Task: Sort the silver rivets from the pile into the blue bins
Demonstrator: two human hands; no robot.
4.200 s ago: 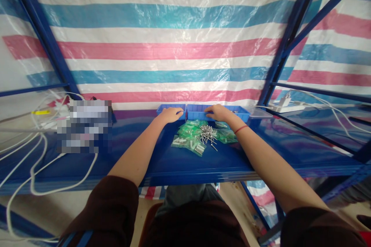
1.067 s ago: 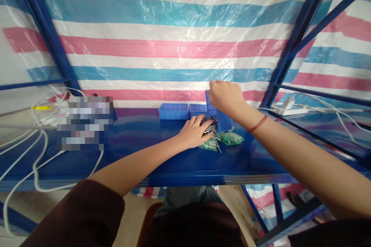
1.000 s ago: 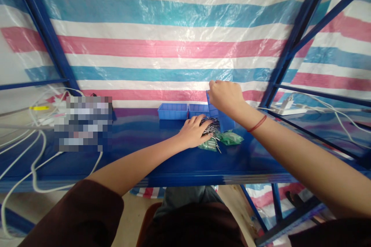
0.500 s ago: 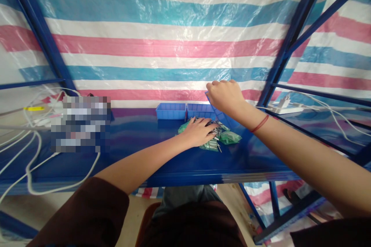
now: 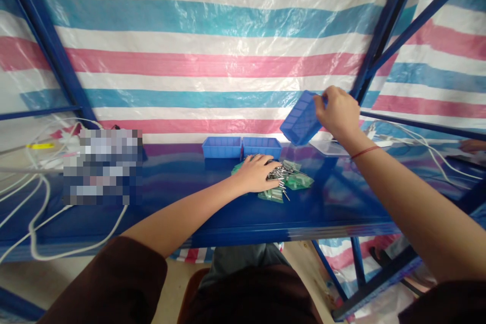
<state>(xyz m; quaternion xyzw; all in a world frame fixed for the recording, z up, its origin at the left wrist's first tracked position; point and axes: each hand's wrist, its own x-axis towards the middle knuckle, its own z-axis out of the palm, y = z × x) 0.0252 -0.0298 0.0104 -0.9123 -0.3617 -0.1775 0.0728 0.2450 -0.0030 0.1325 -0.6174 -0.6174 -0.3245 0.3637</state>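
Note:
My right hand is raised over the back right of the table, gripping a blue plastic bin by its rim. The bin hangs tilted in the air, and I see into its inside. My left hand lies with fingers spread on a pile of thin metal pieces, too small to name exactly. Around and under the pile are green-tinted plastic bags, some with small pieces in them. Two more blue bins, a left one and a right one, stand side by side behind the pile.
The blue table ends at a front edge close to my body. White cables and a blurred-out object occupy the left. A power strip and a clear flat sheet lie back right. Another person's hand shows far right.
My right hand has moved up and to the right, lifting the blue bin away from the pile and the other bins. My left hand has stayed on the pile.

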